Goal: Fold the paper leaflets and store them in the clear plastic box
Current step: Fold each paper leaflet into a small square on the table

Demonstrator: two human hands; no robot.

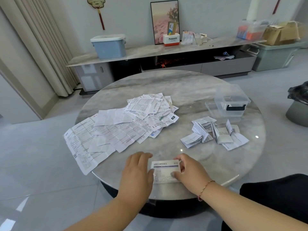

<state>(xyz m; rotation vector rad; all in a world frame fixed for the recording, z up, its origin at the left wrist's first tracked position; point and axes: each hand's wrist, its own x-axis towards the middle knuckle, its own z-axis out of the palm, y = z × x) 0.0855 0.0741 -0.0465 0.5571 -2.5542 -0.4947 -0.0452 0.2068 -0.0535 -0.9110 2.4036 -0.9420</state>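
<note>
Round marble desk (166, 84) in a pale living room. Leaflet (165, 171) flat at near edge, pressed by left hand (138, 170), fingers straight; right hand (188, 170) pinching its right side. Folded leaflets (215, 132) just beyond, clear plastic box (231, 100) behind; unfolded pile (120, 124) left.

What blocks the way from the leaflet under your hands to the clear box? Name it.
The cluster of folded leaflets lies on the table between the leaflet and the clear plastic box; lifting over it clears it.

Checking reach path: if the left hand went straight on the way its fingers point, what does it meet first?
Probably the edge of the unfolded leaflet pile; the left hand points up-table from the leaflet it presses. Depth unclear.
</note>
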